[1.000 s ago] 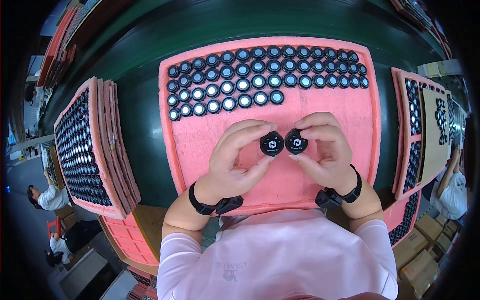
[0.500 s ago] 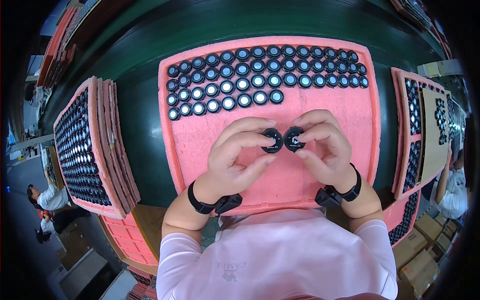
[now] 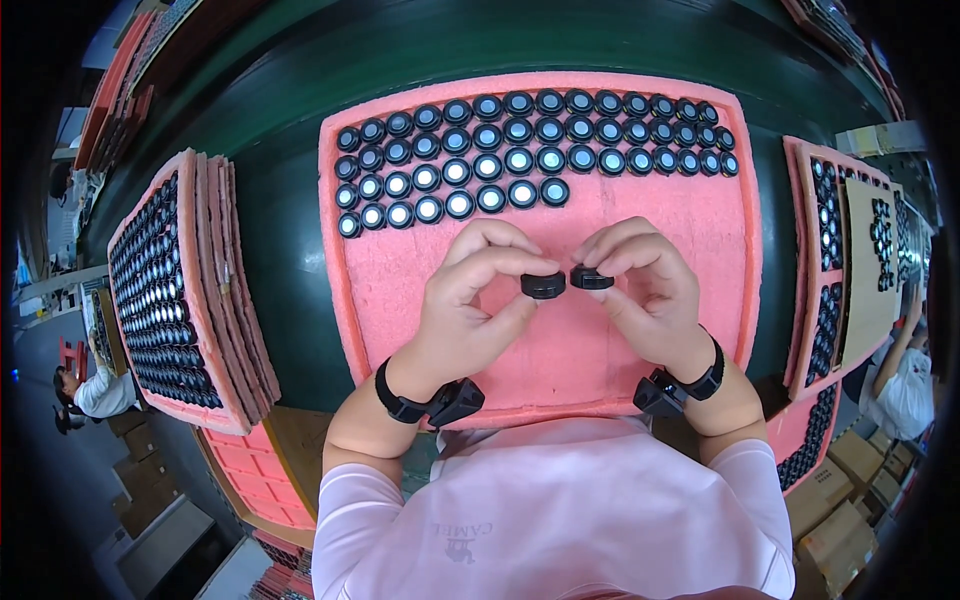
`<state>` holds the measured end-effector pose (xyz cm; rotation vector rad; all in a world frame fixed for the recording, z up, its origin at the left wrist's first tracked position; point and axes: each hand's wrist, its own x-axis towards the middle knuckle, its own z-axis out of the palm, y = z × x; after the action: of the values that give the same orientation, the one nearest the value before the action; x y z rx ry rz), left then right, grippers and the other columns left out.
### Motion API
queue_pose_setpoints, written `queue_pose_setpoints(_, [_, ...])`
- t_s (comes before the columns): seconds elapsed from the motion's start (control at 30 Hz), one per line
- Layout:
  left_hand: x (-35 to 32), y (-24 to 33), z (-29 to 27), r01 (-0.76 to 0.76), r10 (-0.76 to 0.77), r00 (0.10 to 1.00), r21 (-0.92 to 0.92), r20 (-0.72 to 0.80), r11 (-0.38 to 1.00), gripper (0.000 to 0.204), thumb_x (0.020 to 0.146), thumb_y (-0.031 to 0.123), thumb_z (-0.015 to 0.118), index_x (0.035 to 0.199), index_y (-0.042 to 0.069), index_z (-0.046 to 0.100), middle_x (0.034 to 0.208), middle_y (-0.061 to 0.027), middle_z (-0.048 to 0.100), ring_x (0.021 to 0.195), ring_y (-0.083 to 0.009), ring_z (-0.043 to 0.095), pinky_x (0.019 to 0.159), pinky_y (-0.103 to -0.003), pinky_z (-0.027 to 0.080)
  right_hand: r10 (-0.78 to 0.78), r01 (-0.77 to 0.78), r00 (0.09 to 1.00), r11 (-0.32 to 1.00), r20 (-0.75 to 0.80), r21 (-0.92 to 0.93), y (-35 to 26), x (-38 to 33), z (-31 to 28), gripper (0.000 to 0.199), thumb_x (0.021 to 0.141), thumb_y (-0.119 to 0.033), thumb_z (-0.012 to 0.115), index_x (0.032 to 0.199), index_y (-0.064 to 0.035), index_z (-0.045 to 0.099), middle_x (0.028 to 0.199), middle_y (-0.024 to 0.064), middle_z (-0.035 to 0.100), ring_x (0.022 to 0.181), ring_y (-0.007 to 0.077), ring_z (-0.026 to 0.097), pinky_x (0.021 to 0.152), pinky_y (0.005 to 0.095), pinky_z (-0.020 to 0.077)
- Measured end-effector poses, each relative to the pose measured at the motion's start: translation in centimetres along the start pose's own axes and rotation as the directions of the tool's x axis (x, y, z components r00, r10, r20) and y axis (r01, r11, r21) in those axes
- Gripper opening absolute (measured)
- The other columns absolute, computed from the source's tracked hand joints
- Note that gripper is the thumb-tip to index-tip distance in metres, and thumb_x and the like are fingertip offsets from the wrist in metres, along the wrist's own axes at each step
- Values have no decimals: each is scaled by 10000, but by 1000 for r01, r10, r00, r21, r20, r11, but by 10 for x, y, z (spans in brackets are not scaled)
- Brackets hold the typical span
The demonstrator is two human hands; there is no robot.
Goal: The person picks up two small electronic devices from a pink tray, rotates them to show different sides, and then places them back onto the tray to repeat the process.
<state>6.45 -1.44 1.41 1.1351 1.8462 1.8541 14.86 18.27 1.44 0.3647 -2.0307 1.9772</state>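
Note:
My left hand (image 3: 478, 300) pinches a small black round piece (image 3: 543, 286) between thumb and fingers, its edge turned up toward me. Close beside it, my right hand (image 3: 645, 290) grips a second black round piece (image 3: 591, 278) the same way. Both are held over the bare near part of a pink foam tray (image 3: 640, 370). Toward the far side of that tray, several rows of black round pieces with pale shiny centres (image 3: 487, 137) stand side by side. The nearest row stops about halfway across. Black straps circle both my wrists.
At the left stands a stack of pink foam trays (image 3: 228, 300), the front one full of black pieces. More filled trays (image 3: 797, 270) and a cardboard sheet (image 3: 868, 270) are at the right. A dark green table (image 3: 285, 290) lies beneath. People (image 3: 105, 392) work at both sides.
Both round pieces have been tilted in my fingers, from their printed flat faces showing to their rims showing. My hands stay in nearly the same place.

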Motion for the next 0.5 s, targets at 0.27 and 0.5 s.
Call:
queue_pose_setpoints(0.27, [1, 6, 9, 122, -147, 988, -316, -55, 941, 288, 786, -132, 622, 1045, -16, 572, 1087, -128, 543, 946, -159, 562, 822, -281, 475, 25, -25, 1000, 996, -4, -82, -2, -1, 2, 299, 790, 129, 634, 1014, -39, 530, 997, 106, 536, 955, 215, 565, 833, 322, 480])
queue_pose_setpoints(0.5, [-2, 8, 9, 115, -134, 988, -219, -73, 969, 282, 803, -122, 622, 1056, -17, 555, 1059, -119, 536, 935, -165, 557, 805, -279, 468, 66, -63, 997, 994, 38, -89, -5, 0, -1, 277, 825, 69, 647, 1063, -18, 533, 1029, 120, 548, 937, 206, 555, 826, 309, 469])
